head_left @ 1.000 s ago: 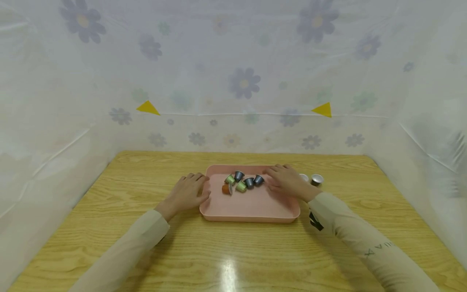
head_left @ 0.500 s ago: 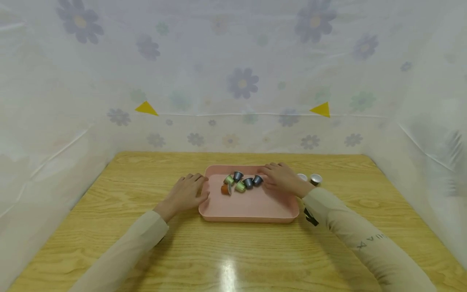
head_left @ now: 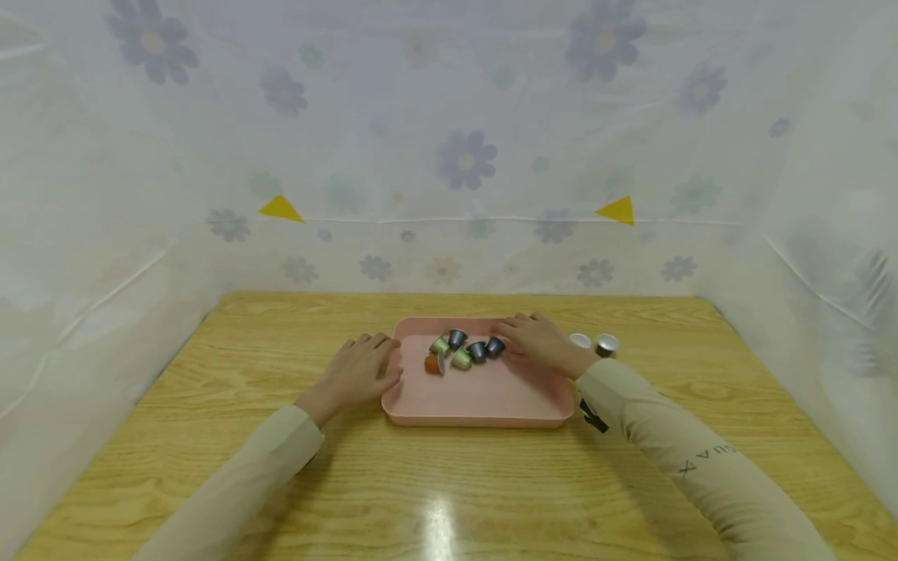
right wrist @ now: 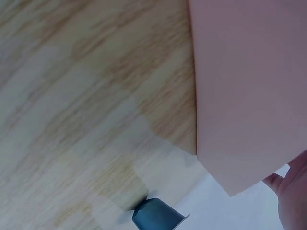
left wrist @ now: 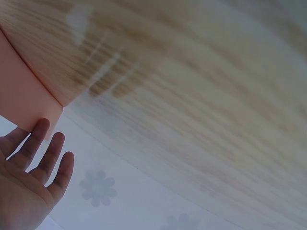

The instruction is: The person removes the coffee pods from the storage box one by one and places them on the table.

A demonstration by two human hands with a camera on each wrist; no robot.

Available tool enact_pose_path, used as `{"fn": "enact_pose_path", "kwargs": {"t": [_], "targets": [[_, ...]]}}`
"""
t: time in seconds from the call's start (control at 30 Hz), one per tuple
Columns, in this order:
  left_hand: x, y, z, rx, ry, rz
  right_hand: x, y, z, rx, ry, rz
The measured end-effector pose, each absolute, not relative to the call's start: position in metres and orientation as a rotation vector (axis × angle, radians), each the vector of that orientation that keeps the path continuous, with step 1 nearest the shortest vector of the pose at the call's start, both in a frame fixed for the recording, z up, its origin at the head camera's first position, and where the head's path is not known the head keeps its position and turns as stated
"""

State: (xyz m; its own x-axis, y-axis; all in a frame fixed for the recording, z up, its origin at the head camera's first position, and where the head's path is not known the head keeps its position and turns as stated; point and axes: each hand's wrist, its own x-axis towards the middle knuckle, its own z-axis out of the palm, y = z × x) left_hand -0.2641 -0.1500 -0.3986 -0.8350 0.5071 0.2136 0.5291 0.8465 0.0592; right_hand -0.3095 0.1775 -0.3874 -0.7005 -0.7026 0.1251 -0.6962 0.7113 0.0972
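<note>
Several coffee capsules lie in a pink tray (head_left: 484,401): an orange one (head_left: 434,364), two green ones, among them the nearer green capsule (head_left: 461,358), and a few dark blue-grey ones. My left hand (head_left: 358,368) is at the tray's left side, fingers relaxed; in the left wrist view its fingers (left wrist: 44,139) stand by the outer tray wall (left wrist: 24,91). Over the right part of the tray reaches my right hand (head_left: 542,343), its fingertips close beside the rightmost dark capsule (head_left: 494,347). The right wrist view shows little of this hand (right wrist: 293,196).
To the right of the tray, on the wooden table (head_left: 393,491), stand a dark capsule with a silver lid (head_left: 607,345) and another pale-topped capsule (head_left: 580,340), partly behind my right hand. A flower-patterned sheet (head_left: 463,257) closes off the back and sides.
My right hand has shifted slightly left, closer to the rightmost dark capsule. The left hand stays at the tray's side. The capsules keep their places in the tray.
</note>
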Motion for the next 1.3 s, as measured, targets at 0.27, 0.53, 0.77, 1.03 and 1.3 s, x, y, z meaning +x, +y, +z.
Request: {"fn": "enact_pose_path", "kwargs": {"t": [0.27,0.53,0.77,1.03,1.3], "targets": [[-0.2637,-0.1511,-0.3995,-0.815,-2.806,-0.181,-0.3091,0.1762,-0.3876,1.140,-2.774,-0.119],[-0.2632,-0.1513,-0.3989,-0.820,-2.801,-0.178,-0.3077,0.1757,-0.3885,1.170,-2.723,-0.137],[-0.2628,-0.1507,-0.3984,-0.808,-2.818,-0.175,-0.3094,0.1746,-0.3885,1.145,-2.765,-0.158],[-0.2623,-0.1506,-0.3979,-0.803,-2.833,-0.174,-0.3121,0.1743,-0.3920,1.152,-2.764,-0.078],[-0.2625,-0.1502,-0.3974,-0.812,-2.816,-0.175,-0.3118,0.1735,-0.3923,1.142,-2.786,-0.097]]}}
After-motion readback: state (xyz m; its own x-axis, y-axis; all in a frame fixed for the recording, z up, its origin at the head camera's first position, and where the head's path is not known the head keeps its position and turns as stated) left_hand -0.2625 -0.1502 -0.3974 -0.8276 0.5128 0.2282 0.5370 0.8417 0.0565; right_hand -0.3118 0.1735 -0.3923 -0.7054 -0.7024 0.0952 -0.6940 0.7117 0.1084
